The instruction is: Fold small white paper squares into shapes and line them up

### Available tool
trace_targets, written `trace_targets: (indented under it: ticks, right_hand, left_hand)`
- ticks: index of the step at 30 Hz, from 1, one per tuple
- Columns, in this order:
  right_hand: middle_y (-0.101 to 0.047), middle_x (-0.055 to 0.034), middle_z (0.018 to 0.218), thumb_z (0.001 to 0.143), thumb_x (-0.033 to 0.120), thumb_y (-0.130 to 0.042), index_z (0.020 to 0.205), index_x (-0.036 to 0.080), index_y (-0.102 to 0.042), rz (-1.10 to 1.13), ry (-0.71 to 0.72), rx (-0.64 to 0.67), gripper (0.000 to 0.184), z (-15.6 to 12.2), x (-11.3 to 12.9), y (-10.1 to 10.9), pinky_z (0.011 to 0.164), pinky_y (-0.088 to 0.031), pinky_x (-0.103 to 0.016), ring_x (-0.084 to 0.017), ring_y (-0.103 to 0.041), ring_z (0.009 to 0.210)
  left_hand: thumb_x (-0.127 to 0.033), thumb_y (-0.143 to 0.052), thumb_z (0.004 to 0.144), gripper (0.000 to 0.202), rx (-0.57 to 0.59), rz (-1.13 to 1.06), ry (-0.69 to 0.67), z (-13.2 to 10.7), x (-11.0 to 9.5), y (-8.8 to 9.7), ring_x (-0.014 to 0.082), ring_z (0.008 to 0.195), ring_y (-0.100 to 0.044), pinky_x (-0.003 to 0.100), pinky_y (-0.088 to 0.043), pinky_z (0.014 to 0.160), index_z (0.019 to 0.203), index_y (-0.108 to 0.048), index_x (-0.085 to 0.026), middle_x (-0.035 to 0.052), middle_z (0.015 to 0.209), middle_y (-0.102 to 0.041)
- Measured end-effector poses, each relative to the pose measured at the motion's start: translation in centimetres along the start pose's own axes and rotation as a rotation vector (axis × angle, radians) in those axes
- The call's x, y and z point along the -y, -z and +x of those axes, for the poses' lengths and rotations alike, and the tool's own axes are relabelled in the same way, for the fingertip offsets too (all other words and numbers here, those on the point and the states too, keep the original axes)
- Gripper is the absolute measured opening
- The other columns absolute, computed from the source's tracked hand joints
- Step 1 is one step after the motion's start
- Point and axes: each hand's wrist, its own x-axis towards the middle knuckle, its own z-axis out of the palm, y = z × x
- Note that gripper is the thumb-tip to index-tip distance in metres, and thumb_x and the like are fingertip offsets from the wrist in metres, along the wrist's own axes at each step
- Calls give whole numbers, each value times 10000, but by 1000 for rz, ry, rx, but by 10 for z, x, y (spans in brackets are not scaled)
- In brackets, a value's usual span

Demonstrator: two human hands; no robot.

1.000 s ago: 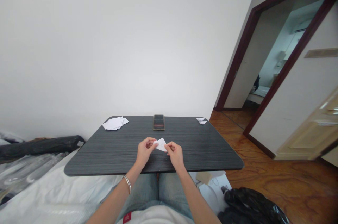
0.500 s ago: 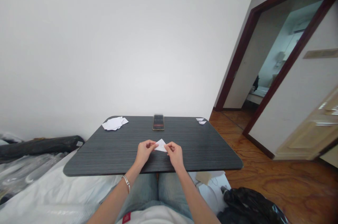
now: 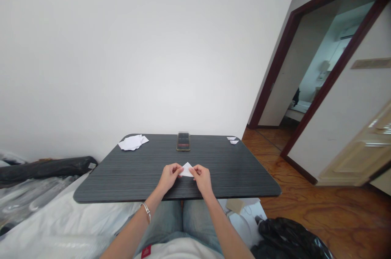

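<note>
A small white folded paper [image 3: 187, 170], triangular with its point away from me, is pinched between both hands over the front half of the dark table [image 3: 146, 173]. My left hand [image 3: 170, 175] grips its left corner between thumb and fingers. On the other side, my right hand [image 3: 202, 177] holds the right corner the same way. The fingertips cover both corners. At the table's far left lies a loose pile of white paper sheets [image 3: 132, 143]. Two small folded paper pieces [image 3: 233, 142] lie near the far right corner.
A phone [image 3: 183, 141] stands or lies at the table's back edge, by the white wall. To the left is a long black roll [image 3: 49, 168] among plastic wrapping. A black plastic bag [image 3: 290, 238] sits on the floor at right, below an open doorway.
My fingers have shifted slightly inward along the paper, and the paper sits a little closer to me. The other things on the table stay in place.
</note>
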Motion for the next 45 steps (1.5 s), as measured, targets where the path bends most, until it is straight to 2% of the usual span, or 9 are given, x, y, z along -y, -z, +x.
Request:
trace_targets:
  ticks: [7, 12, 18, 23, 26, 30, 35, 45]
  right_hand:
    - [-589, -3, 480, 734, 354, -519, 597, 158, -583, -85, -1, -10, 247, 0, -4, 1, 406, -370, -204, -128, -513, 429]
    - [-588, -6, 464, 736, 360, -517, 591, 155, -573, -32, -42, -19, 258, 1, -3, 1, 388, -359, -203, -132, -522, 411]
    - [-578, -8, 460, 727, 368, -530, 571, 146, -557, 60, -58, -18, 272, 2, -1, 0, 367, -349, -194, -138, -540, 423]
    - [-563, 3, 450, 724, 364, -540, 572, 151, -555, 50, -50, 10, 262, 1, -4, -1, 369, -346, -194, -134, -537, 411]
    - [-560, 8, 446, 712, 364, -556, 568, 154, -558, 13, -44, 38, 255, 1, -6, -2, 374, -351, -195, -132, -537, 402]
    - [-560, 8, 445, 725, 369, -540, 568, 153, -563, -29, -22, 40, 268, 2, -7, -3, 382, -359, -193, -130, -542, 406]
    - [-552, 10, 444, 758, 385, -495, 584, 153, -564, -28, -25, 51, 298, 2, -7, -3, 364, -348, -189, -129, -531, 401]
    - [-550, 12, 437, 762, 370, -492, 604, 157, -563, -43, -22, 48, 275, 2, -7, -2, 389, -353, -192, -119, -507, 392]
  left_hand:
    - [-353, -492, 743, 272, 41, 74, -46, -2, -5, -1, 108, 462, -449, 198, -330, 474, 571, -513, -143, -29, 475, -490]
    - [-369, -435, 786, 308, 40, 162, -105, -3, -3, -3, 96, 473, -379, 190, -290, 469, 557, -419, -164, -51, 477, -394]
    - [-421, -396, 800, 369, 61, 194, -102, -3, -3, -3, 97, 485, -372, 198, -285, 483, 534, -374, -166, -52, 481, -379]
    - [-426, -382, 809, 362, 157, 155, -116, -4, -8, -4, 103, 529, -400, 200, -305, 510, 589, -458, -149, -38, 540, -431]
    - [-429, -453, 772, 353, 165, 217, -147, -4, -7, -4, 98, 536, -370, 197, -280, 506, 575, -481, -138, -41, 540, -409]
    - [-429, -419, 789, 390, 184, 248, -121, -3, -2, -2, 87, 501, -314, 200, -238, 477, 545, -474, -130, -44, 511, -361]
    - [-447, -381, 803, 422, 164, 241, -109, -1, 2, -1, 85, 482, -276, 207, -213, 464, 528, -452, -136, -46, 495, -321]
    - [-453, -373, 802, 427, 100, 172, -105, 0, 3, 0, 90, 490, -291, 206, -221, 472, 515, -428, -142, -43, 493, -325]
